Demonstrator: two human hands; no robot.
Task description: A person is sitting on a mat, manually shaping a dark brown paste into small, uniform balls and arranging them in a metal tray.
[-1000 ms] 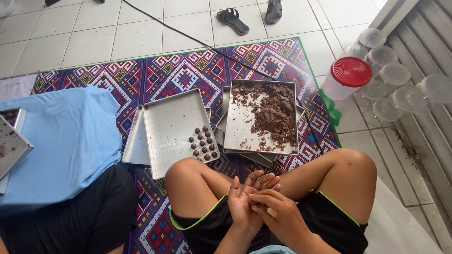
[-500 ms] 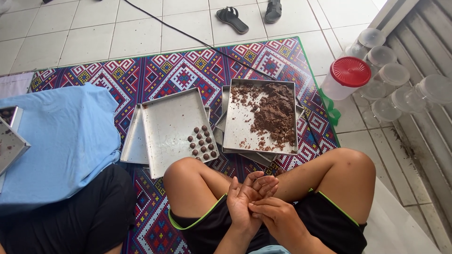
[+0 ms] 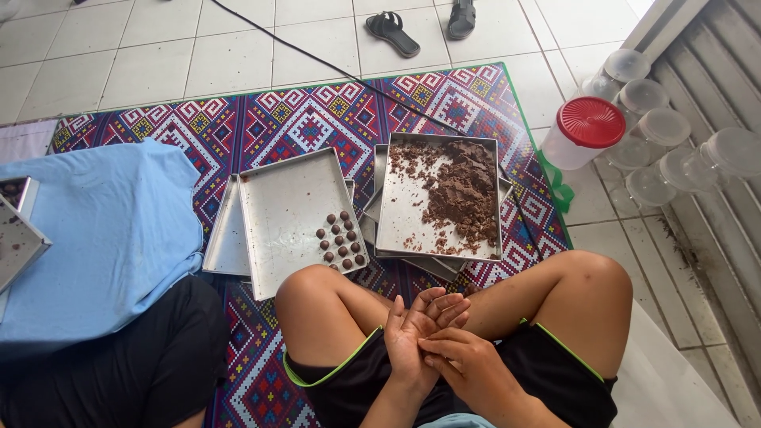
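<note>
I sit cross-legged on a patterned mat (image 3: 301,119). My left hand (image 3: 414,337) is held palm up over my lap with its fingers raised. My right hand (image 3: 468,366) lies against it, fingertips pressed into the left palm; whatever may be between the palms is hidden. In front of my left knee a metal tray (image 3: 285,206) holds several small dark brown balls (image 3: 341,238) in its near right corner. To its right, another metal tray (image 3: 394,230) on a stack carries a crumbly heap of brown dough (image 3: 464,190).
A person in a light blue shirt (image 3: 103,238) sits close on my left, with a metal tray (image 3: 16,238) at the frame edge. A red-lidded jar (image 3: 590,127) and several clear jars (image 3: 666,150) stand at the right. A black cable (image 3: 317,59) and sandals (image 3: 392,32) lie on the tiles.
My hands stay together over my lap, with the fingers shifting slightly against each other. The trays have not moved.
</note>
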